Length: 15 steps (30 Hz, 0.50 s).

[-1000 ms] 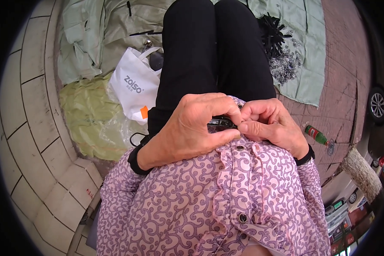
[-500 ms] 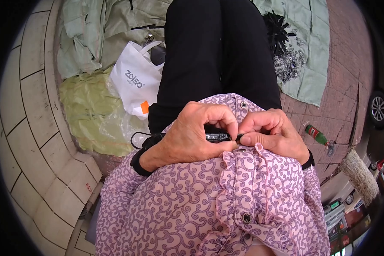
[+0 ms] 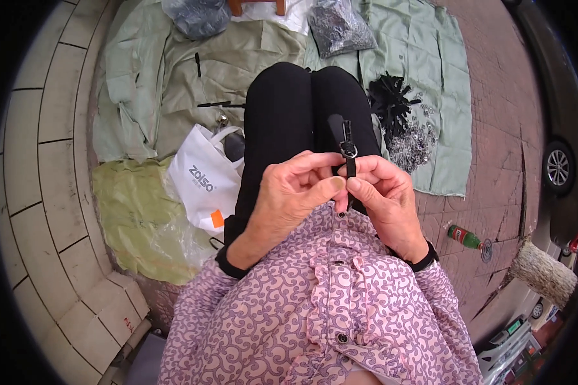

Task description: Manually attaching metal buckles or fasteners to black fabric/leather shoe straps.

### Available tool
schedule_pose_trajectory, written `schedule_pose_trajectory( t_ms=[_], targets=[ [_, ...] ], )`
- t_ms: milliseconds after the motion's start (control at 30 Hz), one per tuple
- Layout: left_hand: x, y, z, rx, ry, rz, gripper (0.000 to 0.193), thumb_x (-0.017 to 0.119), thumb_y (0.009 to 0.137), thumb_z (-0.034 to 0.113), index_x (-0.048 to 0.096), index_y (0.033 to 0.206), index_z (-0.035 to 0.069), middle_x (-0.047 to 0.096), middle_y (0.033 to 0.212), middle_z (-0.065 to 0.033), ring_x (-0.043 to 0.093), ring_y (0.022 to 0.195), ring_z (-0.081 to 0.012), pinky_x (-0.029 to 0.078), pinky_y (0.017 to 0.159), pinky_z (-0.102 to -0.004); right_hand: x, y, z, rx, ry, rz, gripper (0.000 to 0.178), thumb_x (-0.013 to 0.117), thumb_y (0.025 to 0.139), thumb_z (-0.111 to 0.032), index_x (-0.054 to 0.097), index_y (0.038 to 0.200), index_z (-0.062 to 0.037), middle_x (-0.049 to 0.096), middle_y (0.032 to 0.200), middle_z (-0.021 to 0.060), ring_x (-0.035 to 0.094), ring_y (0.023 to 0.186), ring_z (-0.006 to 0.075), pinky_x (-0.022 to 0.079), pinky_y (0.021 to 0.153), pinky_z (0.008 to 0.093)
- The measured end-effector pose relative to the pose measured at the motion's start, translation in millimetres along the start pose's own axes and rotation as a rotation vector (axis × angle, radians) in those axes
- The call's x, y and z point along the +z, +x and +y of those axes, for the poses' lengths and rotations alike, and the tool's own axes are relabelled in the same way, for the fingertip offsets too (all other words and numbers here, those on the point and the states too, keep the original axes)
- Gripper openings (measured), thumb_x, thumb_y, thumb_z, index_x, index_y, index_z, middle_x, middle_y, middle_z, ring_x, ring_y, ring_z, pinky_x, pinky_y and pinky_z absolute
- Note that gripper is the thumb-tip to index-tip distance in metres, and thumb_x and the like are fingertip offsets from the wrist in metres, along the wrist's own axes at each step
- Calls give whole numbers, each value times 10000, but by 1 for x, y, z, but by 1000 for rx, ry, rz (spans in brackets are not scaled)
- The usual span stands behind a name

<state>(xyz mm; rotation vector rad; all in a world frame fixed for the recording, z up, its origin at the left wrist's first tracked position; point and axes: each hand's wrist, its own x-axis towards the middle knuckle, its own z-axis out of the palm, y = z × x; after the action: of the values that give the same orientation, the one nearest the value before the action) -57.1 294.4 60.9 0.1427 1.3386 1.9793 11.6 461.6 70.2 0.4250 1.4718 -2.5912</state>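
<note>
A short black strap (image 3: 351,169) with a metal ring (image 3: 349,152) stands upright between my hands, over my lap. The ring and a dark fitting (image 3: 347,131) are at its far end. My left hand (image 3: 279,202) pinches the strap low down from the left, thumb against its edge. From the other side my right hand (image 3: 392,205) grips it too, and the two thumbs nearly meet. My fingers partly hide the strap's lower end.
Black straps (image 3: 392,102) and small metal rings (image 3: 412,146) lie heaped on a green sheet (image 3: 453,128) at the right. A white tote bag (image 3: 186,167) is left of my legs. Farther off sits a clear bag of metal parts (image 3: 340,29). A green bottle (image 3: 464,236) lies at the right.
Both hands have moved away from my chest, out over my lap. The strap has turned upright, and its ring now shows. The view has shifted to take in more ground ahead.
</note>
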Motion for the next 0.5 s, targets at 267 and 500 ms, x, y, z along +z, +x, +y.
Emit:
schedule_pose_trajectory(
  t_ms=[267, 500],
  targets=[
    [18, 12, 11, 119, 373, 142, 142, 676, 914, 58, 706, 991, -58, 616, 847, -22, 611, 642, -77, 495, 582, -183, -3, 6, 5, -56, -94, 18, 84, 620, 950, -25, 653, 1007, 28, 701, 853, 83, 658, 733, 111, 535, 693, 233],
    [21, 13, 8, 178, 314, 179, 123, 683, 901, 53, 705, 944, -60, 693, 863, -62, 687, 673, -127, 528, 594, -200, -3, -3, -6, -275, -251, 203, 122, 644, 929, -12, 650, 1039, 41, 690, 902, 64, 639, 736, 97, 508, 647, 203]
  ],
)
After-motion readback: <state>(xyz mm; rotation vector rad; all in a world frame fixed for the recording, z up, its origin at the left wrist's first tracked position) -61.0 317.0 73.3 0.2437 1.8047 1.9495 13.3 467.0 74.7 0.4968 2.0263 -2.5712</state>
